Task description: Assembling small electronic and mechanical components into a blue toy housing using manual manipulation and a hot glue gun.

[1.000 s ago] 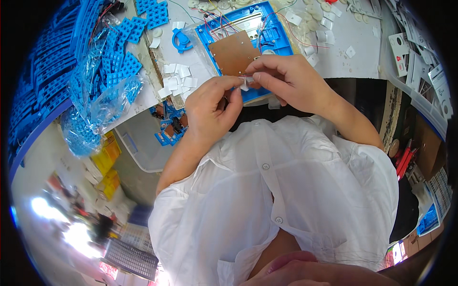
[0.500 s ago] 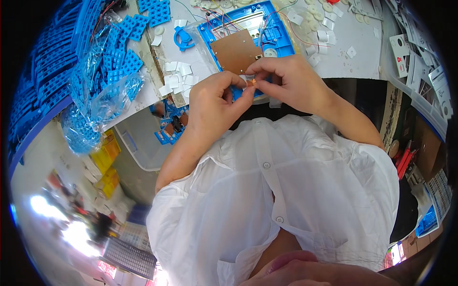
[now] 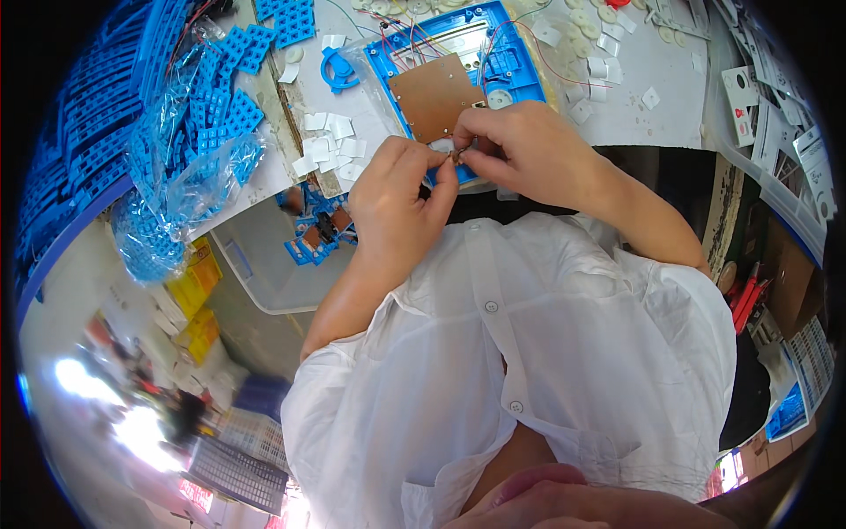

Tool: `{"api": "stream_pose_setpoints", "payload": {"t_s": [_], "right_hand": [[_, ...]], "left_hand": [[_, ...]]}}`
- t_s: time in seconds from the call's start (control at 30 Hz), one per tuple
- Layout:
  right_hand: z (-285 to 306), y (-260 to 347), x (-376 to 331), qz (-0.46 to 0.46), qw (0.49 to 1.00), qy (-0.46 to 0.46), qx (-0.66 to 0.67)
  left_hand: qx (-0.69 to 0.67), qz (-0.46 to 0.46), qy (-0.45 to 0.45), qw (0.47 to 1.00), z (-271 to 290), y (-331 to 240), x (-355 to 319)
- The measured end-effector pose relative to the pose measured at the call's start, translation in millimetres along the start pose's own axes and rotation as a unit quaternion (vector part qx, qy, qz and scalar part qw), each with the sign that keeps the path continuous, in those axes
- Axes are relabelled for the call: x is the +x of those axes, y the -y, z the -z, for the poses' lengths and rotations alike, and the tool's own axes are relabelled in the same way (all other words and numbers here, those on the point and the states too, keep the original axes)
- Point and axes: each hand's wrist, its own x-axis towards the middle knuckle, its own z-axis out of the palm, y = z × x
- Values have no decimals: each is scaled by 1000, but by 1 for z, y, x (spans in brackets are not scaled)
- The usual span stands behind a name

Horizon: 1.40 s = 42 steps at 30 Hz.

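My left hand (image 3: 398,189) and my right hand (image 3: 529,150) meet over the near edge of a blue plastic housing (image 3: 529,84). Both pinch at one spot, thumb against forefinger. Between the fingertips is a small coppery-brown part (image 3: 457,158), too small and too covered to name. Just behind the fingers lies a brown circuit board (image 3: 432,97) in the housing, partly hidden by my right hand. Thin red, yellow and green wires (image 3: 414,40) run about the housing's far side. A white round piece (image 3: 443,145) shows beside the fingertips.
White square pads (image 3: 333,141) lie left of the housing, near a blue ring-shaped part (image 3: 337,70). Bagged blue keypads (image 3: 211,132) cover the table's left. Pale discs (image 3: 577,22) lie at the back. A clear bin (image 3: 264,264) with blue assemblies stands below the table edge.
My left hand has shifted slightly right, its fingers closing in. The small coppery part, seen bright between the fingertips before, is now more covered and darker. The housing stays put.
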Motion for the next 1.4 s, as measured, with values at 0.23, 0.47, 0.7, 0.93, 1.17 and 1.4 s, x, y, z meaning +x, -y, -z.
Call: {"api": "stream_pose_setpoints", "payload": {"t_s": [0.23,0.47,0.7,0.93,1.17,1.4], "right_hand": [[-9,5,2,39,981,-21,-187],[-8,19,8,42,971,12,-236],[-13,8,11,58,966,-30,-251],[3,4,-3,145,969,-107,-170],[-3,-1,-10,173,968,-60,-173],[0,1,-10,174,964,-33,-197]], "left_hand": [[74,-28,-27,997,-11,1,1],[85,-30,-40,995,-13,0,-1],[75,-11,-44,996,-12,1,-4],[14,0,-55,998,-9,0,-8],[-18,-2,-95,995,-5,7,-16],[-19,20,-241,970,36,35,-25]]}}
